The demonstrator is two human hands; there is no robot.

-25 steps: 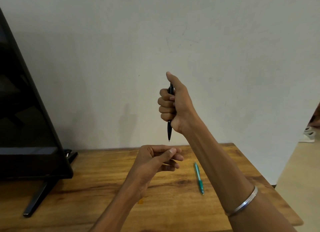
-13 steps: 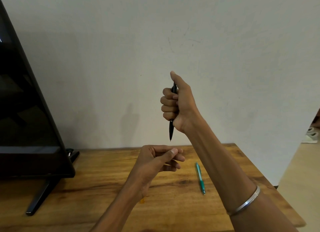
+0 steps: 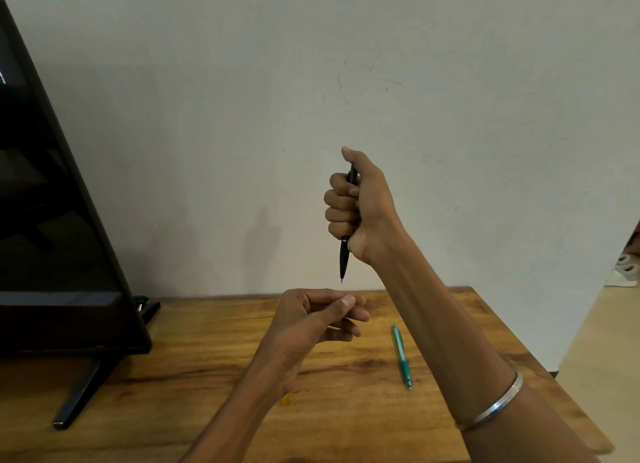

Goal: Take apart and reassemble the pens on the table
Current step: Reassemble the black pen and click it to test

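Note:
My right hand (image 3: pixel 358 206) is raised in a fist around a black pen (image 3: pixel 344 258), which points tip down; my thumb sits over its top end. Just below the tip, my left hand (image 3: pixel 311 320) hovers above the wooden table (image 3: pixel 207 376) with its fingers loosely curled and the thumb resting on the forefinger; I cannot see anything in it. A green pen (image 3: pixel 401 357) lies whole on the table to the right of my left hand, beside my right forearm.
A black flat screen (image 3: pixel 52 220) on a stand leg (image 3: pixel 78 395) fills the left side of the table. A small orange bit (image 3: pixel 285 400) lies on the wood under my left wrist. The table ends at the right, with floor beyond.
My right hand with the black pen has shifted slightly to the right. My left hand stays where it was.

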